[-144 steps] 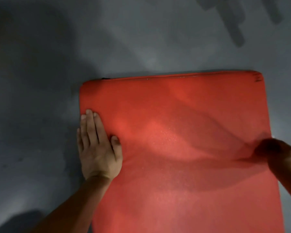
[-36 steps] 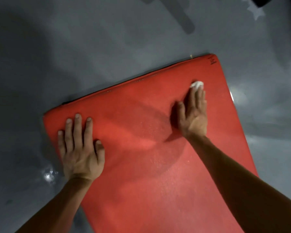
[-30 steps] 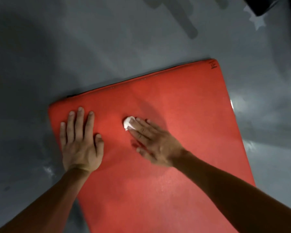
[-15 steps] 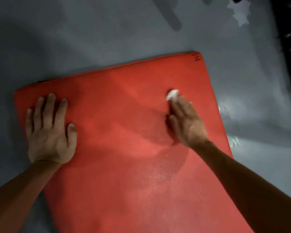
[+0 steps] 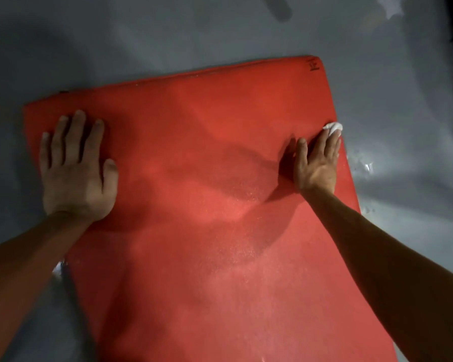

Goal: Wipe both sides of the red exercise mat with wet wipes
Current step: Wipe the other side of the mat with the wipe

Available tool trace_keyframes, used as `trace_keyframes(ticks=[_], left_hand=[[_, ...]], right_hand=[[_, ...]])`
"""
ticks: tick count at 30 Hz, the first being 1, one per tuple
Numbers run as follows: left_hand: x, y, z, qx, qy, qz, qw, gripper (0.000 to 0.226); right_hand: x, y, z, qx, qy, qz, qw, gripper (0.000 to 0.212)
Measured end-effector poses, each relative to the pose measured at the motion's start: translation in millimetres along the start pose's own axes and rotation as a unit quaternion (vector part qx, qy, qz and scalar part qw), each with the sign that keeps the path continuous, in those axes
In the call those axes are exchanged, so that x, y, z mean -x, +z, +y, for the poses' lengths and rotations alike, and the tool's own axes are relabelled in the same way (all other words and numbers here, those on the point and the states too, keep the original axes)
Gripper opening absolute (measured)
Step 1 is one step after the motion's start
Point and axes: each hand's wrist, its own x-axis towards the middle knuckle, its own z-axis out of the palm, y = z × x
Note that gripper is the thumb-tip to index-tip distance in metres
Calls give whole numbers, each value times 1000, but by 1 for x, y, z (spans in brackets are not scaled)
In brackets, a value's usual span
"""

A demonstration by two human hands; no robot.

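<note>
The red exercise mat [image 5: 207,205] lies flat on the grey floor [image 5: 168,35]. At its right edge, the right hand [image 5: 318,163] presses a white wet wipe [image 5: 334,128] under straight fingers. The left hand [image 5: 76,168] rests flat, fingers spread, on the far-left corner.

Red mat [image 5: 194,205] flat on grey floor, white wipe [image 5: 333,128] at its right edge.
The mat lies slightly askew; the crumpled wipe shows beyond straight fingertips, a dark mark at the far right corner.

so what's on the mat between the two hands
Nothing: in the head view, only bare red mat with shadows lies between the left hand and the right hand, which presses the wipe.
</note>
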Motion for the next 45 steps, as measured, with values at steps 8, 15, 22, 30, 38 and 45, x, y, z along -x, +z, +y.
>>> trace_keyframes(ticks=[8,15,22,30,38,45], left_hand=[[0,1,-3,-6,3,-11,1000,70],[1,2,-3,-18,15,5,1000,67],[-2,0,-4,-26,17,1,1000,68],[0,1,-7,-18,20,-1,1000,66],[-1,-2,-8,21,13,-25,999,67],[5,-19,-41,138,61,-46,987,67]], right_hand=[[8,1,11,13,-39,35,999,82],[137,21,-55,20,-371,-100,923,73],[91,3,-31,60,-274,-43,959,63],[184,11,-21,93,-456,-124,876,59],[214,20,-44,29,-277,-73,958,69],[186,1,-6,92,-189,-33,977,67]])
